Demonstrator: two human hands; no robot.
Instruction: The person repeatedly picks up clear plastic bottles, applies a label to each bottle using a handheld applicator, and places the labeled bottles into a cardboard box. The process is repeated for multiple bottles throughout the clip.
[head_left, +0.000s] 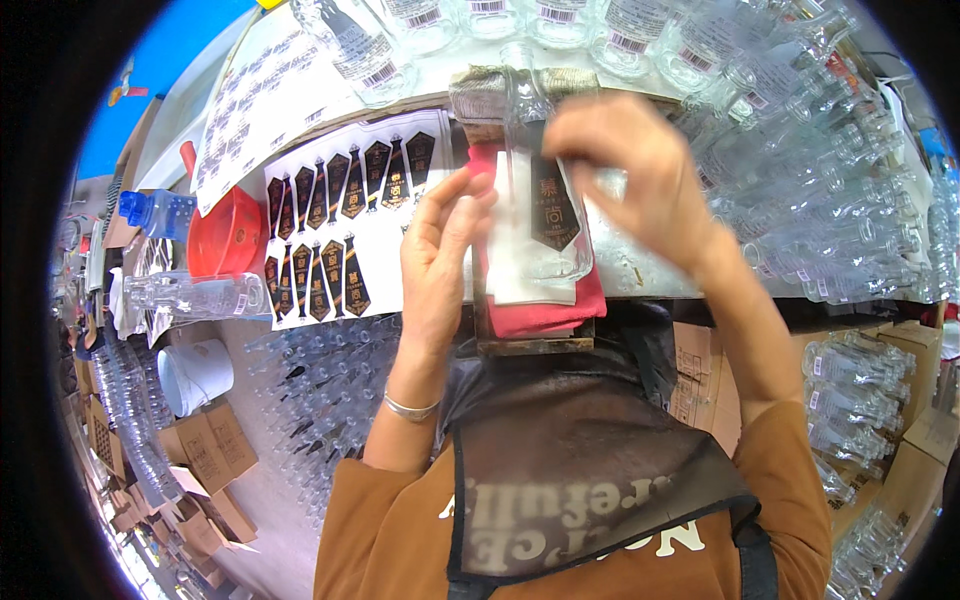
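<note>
A clear glass bottle (490, 215) lies on a padded stand in front of me, its neck pointing away. On its upper side is a black tie-shaped label (555, 215) with gold lettering. My left hand (437, 240) is at the bottle's left side, fingers partly bent and apart, with nothing seen in it; whether the fingertips touch the glass I cannot tell. Over the label's upper end is my right hand (625, 165), smeared by motion, so its grip is unclear. White cloth (530, 292) and red cloth (540, 318) lie under the bottle.
Left of the stand lies a sheet of black tie labels (390, 225), with a sheet of small printed labels (270, 110) beyond. A red bowl (225, 235) and a lying glass bottle (190, 293) are farther left. Glass bottles (800, 190) crowd the right side; others line the back.
</note>
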